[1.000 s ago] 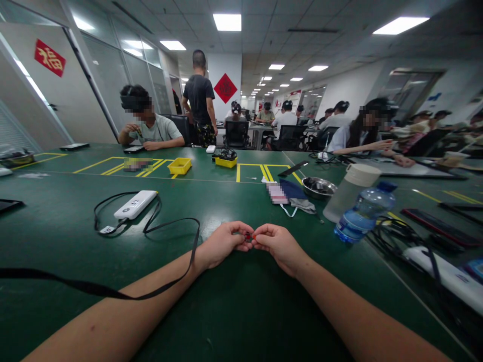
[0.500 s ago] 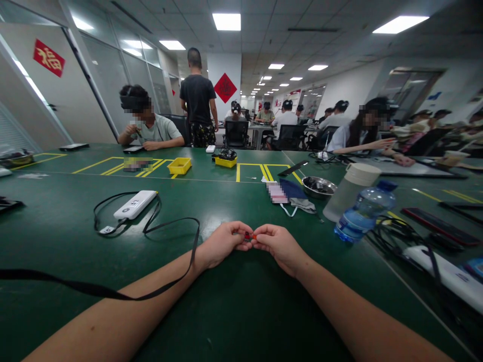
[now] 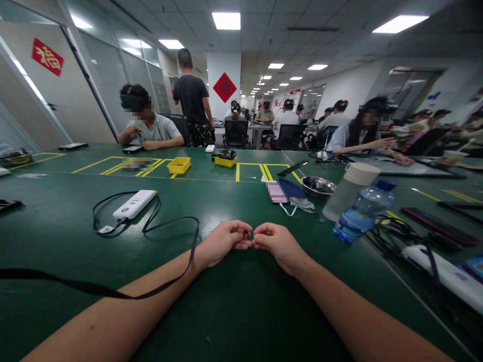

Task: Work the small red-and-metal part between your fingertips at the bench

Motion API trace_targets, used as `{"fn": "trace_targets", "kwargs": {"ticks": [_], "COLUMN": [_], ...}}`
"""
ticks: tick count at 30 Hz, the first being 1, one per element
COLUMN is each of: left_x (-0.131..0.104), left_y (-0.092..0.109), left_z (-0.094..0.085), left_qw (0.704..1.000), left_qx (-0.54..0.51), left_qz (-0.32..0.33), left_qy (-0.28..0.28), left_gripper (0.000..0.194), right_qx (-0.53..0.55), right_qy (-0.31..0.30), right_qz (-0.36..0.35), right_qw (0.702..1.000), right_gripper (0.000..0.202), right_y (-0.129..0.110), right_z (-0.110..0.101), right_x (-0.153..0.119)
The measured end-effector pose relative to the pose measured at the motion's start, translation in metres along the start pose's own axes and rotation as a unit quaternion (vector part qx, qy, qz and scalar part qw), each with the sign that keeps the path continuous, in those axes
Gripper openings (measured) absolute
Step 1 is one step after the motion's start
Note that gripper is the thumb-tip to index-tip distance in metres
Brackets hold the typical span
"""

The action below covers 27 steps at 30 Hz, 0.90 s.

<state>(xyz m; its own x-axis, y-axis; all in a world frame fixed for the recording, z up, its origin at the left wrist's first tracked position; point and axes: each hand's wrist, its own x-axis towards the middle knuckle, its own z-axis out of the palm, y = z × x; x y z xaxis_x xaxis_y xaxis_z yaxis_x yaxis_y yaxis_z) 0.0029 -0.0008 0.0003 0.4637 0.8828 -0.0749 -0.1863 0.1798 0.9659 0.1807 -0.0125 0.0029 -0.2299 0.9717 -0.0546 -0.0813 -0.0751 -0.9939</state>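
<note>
My left hand point(image 3: 226, 236) is closed in a pinch on a small red and black piece point(image 3: 246, 235), too small to name, its red parts showing between thumb and fingers. Close beside it, my right hand point(image 3: 277, 244) is also pinched, its fingertips a narrow gap from the left ones. Whatever is between the right fingertips is hidden. Both hands are held over the green table point(image 3: 241, 311). A black cable point(image 3: 169, 284) crosses in front of my left forearm.
To the left lies a white power bank point(image 3: 135, 203). On the right stand a blue-capped water bottle point(image 3: 362, 211), a frosted bottle point(image 3: 350, 191) and a metal bowl point(image 3: 319, 187). Yellow trays point(image 3: 178, 166) sit farther back. Other people work across the table.
An orange-red bit at my right fingertips no longer shows, and more red is visible at my left fingertips. The fingertips have parted slightly. A standing person in the background has shifted left.
</note>
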Motion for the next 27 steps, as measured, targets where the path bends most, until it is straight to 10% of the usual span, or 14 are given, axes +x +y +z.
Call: {"fn": "trace_targets", "kwargs": {"ticks": [27], "left_x": [-0.0003], "left_y": [0.0005], "left_z": [-0.0024], "left_qw": [1.0], "left_qx": [-0.023], "left_qz": [-0.014], "left_qy": [0.005], "left_gripper": [0.027], "right_qx": [0.064], "right_qy": [-0.01], "right_qz": [0.019], "right_qw": [0.998], "right_gripper": [0.016], "right_y": [-0.0031], "right_z": [-0.0003], "right_x": [0.0004]}}
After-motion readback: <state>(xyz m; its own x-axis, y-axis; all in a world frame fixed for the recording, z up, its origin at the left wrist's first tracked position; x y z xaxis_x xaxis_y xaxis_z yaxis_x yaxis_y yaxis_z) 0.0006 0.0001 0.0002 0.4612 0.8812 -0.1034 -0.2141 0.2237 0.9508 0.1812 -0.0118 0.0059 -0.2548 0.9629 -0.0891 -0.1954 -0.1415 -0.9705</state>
